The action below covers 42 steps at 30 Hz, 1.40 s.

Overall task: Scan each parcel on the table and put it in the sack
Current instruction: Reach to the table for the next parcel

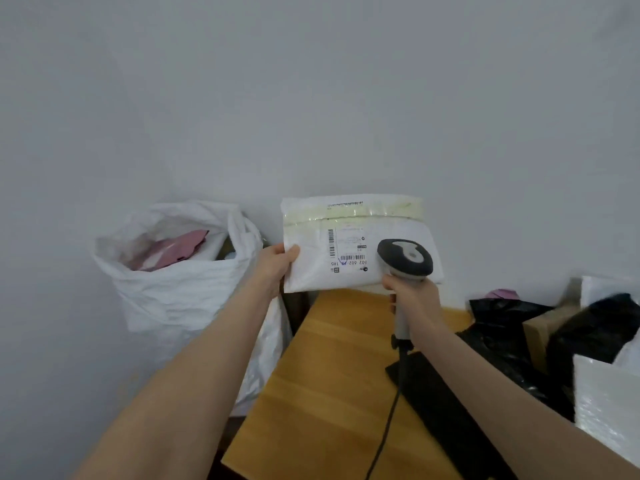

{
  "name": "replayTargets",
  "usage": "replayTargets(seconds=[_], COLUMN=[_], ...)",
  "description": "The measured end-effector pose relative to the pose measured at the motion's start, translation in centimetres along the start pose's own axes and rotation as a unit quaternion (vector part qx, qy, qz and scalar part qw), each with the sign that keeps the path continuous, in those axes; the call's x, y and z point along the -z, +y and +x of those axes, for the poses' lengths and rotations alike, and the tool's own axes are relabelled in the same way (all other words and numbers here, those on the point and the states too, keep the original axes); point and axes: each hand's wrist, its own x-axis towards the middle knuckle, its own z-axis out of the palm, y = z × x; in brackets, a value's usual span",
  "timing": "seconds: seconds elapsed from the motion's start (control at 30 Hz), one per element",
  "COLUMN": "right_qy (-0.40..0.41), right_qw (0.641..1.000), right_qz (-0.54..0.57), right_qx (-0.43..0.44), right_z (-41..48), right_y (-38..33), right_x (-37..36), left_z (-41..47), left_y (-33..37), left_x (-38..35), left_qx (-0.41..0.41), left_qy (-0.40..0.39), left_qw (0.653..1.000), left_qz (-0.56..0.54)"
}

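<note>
Parcel (346,244): white mailer, held above the bench (329,375) edge, pinched by the left hand (277,268). Scanner (405,258) gripped in the right hand (412,299), close to the label. Risks judged: barcode misread at that closeness; floppy parcel dropped beside the sack (166,282).

Bare left hand (277,268), bare right hand (412,296)

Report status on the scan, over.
Left hand holds white parcel up by its edge, label toward camera. Right hand grips scanner, head in front of the label. Sack open to the left, path to it unobstructed.
</note>
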Motion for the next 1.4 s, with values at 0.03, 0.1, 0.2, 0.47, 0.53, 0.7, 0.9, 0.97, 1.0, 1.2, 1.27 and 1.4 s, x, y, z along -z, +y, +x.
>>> replayTargets(seconds=[0.03, 0.1, 0.2, 0.47, 0.53, 0.7, 0.9, 0.97, 1.0, 1.2, 1.27, 1.4], right_qy=[-0.009, -0.017, -0.04, -0.031, -0.018, -0.001, 0.006, 0.003, 0.005, 0.036, 0.038, 0.027], right_qw=[1.0, 0.999, 0.998, 0.997, 0.994, 0.972, 0.942, 0.94, 0.939, 0.96, 0.965, 0.978], right_qz=[0.011, 0.026, 0.041, -0.039, -0.091, -0.229, -0.335, -0.339, -0.339, -0.271, -0.253, -0.201], right_qx=[0.005, 0.009, 0.024, 0.051, 0.052, 0.045, -0.015, -0.041, -0.055, -0.066, -0.065, -0.056], right_z=[0.5, 1.3, 2.2, 5.2, 6.0, 7.4, 9.0, 9.7, 10.1, 12.6, 12.9, 13.0], right_y=[-0.5, -1.5, -2.6, -1.3, -0.5, 1.4, 3.5, 3.7, 3.8, 3.9, 3.8, 4.0], right_x=[-1.5, -4.8, -10.6, -28.9, -32.4, -37.3, -39.0, -39.3, -39.3, -39.3, -39.5, -40.2], left_z=[0.4, 1.3, 3.1, 11.2, 13.1, 17.5, 21.3, 21.5, 21.5, 23.1, 24.2, 25.9], left_y=[0.9, 2.5, 4.5, 6.7, 6.8, 5.5, 2.5, 1.3, 0.9, 0.7, 1.7, 1.8], left_x=[1.6, 5.0, 10.9, 29.8, 34.7, 43.4, 42.2, 38.8, 36.9, 34.0, 34.8, 32.5], left_qx=[-0.012, -0.033, -0.057, -0.086, -0.082, -0.033, 0.047, 0.082, 0.113, 0.076, -0.034, -0.064], left_qy=[0.017, 0.049, 0.095, 0.227, 0.259, 0.299, 0.263, 0.198, 0.135, 0.037, 0.131, -0.113], left_qw=[1.0, 0.998, 0.993, 0.969, 0.962, 0.953, 0.964, 0.976, 0.983, 0.92, 0.846, 0.797], left_qz=[-0.008, -0.016, -0.031, -0.039, -0.022, 0.023, 0.015, -0.039, -0.045, 0.382, 0.516, 0.59])
